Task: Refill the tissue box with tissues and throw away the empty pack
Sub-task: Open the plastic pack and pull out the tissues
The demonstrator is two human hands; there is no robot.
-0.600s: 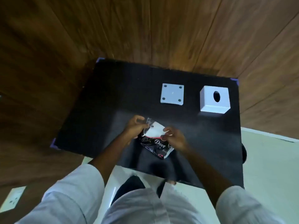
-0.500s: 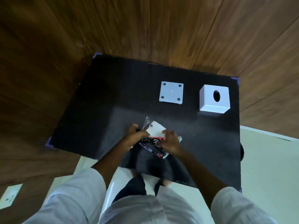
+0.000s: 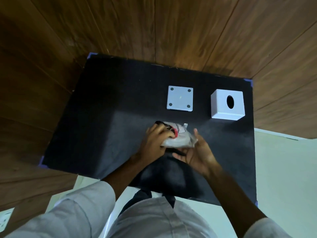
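Hands meet over the near middle of the black cloth-covered table point(image 3: 96, 121), both on the clear plastic tissue pack with dark and red print point(image 3: 176, 136). The left hand point(image 3: 155, 141) grips the pack's 9 o'clock side, fingers point(image 3: 165, 133) curled over its top. The right hand point(image 3: 197, 152) cradles it from 5 o'clock, palm up, fingers spread beneath and thumb raised along the pack's right edge. At 12 o'clock from the pack lies the flat white square base plate with four dark dots point(image 3: 180, 98). At 2 o'clock, well apart, stands the white cube tissue box with an oval hole on top point(image 3: 228, 104).
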